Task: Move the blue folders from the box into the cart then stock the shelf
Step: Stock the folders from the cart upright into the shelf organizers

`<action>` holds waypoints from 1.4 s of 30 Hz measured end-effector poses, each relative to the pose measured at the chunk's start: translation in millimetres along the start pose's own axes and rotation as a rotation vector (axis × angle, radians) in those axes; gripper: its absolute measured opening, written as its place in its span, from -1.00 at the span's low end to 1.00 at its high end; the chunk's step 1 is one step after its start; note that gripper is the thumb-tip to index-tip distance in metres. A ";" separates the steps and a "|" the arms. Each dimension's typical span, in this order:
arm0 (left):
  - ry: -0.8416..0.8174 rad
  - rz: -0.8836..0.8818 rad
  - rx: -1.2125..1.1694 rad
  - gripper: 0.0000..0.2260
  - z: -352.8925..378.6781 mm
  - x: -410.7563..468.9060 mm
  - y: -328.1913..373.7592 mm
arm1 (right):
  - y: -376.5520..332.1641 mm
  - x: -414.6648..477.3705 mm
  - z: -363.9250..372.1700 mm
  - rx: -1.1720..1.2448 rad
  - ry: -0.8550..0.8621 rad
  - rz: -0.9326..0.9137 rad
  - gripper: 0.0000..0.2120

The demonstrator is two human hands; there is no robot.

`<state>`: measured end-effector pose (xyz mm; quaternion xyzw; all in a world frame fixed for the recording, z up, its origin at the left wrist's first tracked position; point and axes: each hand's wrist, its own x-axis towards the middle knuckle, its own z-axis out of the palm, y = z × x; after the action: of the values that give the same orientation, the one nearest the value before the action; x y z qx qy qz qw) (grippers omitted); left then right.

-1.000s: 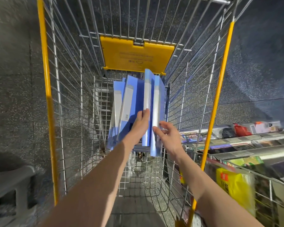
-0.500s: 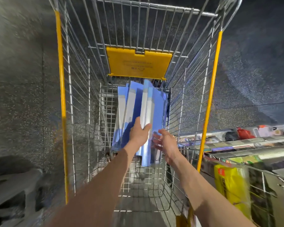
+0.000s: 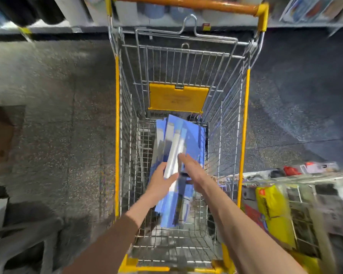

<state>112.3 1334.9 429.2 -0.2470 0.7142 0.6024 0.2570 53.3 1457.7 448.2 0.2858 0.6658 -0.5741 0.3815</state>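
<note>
Here a speckled grey floor [image 3: 48, 115] lies under a wire shopping cart [image 3: 226, 135] with yellow rails, an orange handle [image 3: 186, 3] at the far end and a yellow flap [image 3: 178, 97] folded against its far wall. To the right of the cart stands a low shelf [image 3: 305, 180] with yellow bags [image 3: 271, 206], blurred. Inside the cart basket, a bundle of blue folders [image 3: 192, 139] with pale spines stands on edge, leaning toward the far wall. The left hand [image 3: 160, 180] grips the bundle from its left side, thumb across a pale spine. The right hand [image 3: 192, 169] lies on the folders with its fingers straight, holding nothing.
</note>
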 end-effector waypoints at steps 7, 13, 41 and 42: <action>-0.222 0.053 -0.039 -0.68 -44.6 -50.2 -31.7 | 46.1 -65.6 44.7 0.151 0.031 -0.099 -0.50; -0.319 0.159 -0.043 -0.66 -89.3 -107.0 -45.7 | 67.5 -146.7 98.9 0.250 0.137 -0.288 -0.59; -0.606 0.497 0.025 -0.52 -1.8 -353.9 -26.1 | 168.6 -400.3 34.3 0.011 0.778 -0.992 -0.84; -0.615 0.510 0.042 -0.52 6.2 -365.3 -25.9 | 176.8 -409.9 24.0 0.012 0.796 -1.002 -0.83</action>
<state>402.4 1352.9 652.2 0.1356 0.6544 0.6780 0.3061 426.0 1489.2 693.1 0.1335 0.8061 -0.5366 -0.2110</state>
